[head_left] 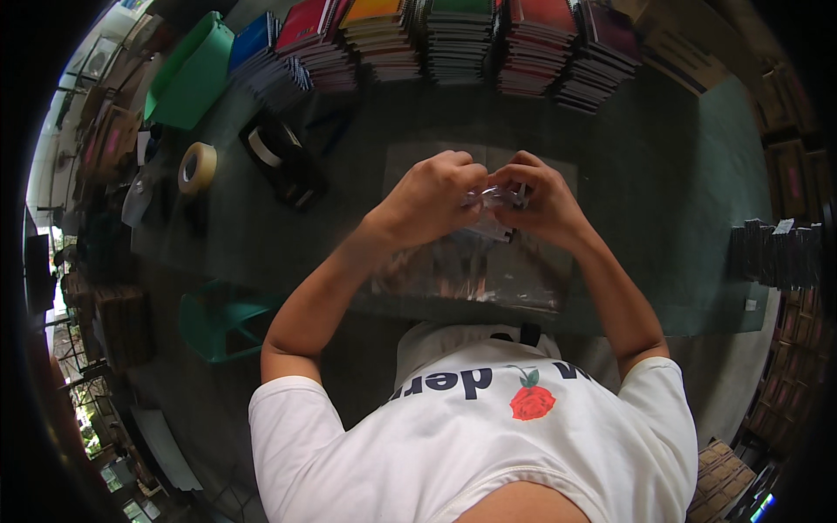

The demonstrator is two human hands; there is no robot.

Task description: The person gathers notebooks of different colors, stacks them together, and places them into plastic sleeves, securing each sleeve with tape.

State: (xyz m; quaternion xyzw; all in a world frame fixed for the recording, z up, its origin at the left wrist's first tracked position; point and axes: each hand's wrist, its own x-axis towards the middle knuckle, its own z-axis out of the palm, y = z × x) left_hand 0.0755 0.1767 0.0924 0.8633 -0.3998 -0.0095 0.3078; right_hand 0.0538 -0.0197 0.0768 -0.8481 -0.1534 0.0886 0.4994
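Note:
Crumpled clear plastic film (495, 199) is pinched between my two hands, above the middle of the table. My left hand (436, 193) is closed on its left side, the knuckles turned up. On the other side my right hand (542, 202) grips it with bent fingers and thumb. Below the hands a flat, shiny clear plastic sheet (523, 283) lies near the table's front edge. Whether the pinched film is part of that sheet, I cannot tell. The fingertips are partly hidden by the hands.
Several stacks of spiral notebooks (458, 44) line the far edge of the dark green table (663, 192). At left are a black tape dispenser (283, 161), a tape roll (198, 168) and a green bin (190, 74). Dark wrapped packs (780, 254) sit at right; a green stool (222, 322) stands lower left.

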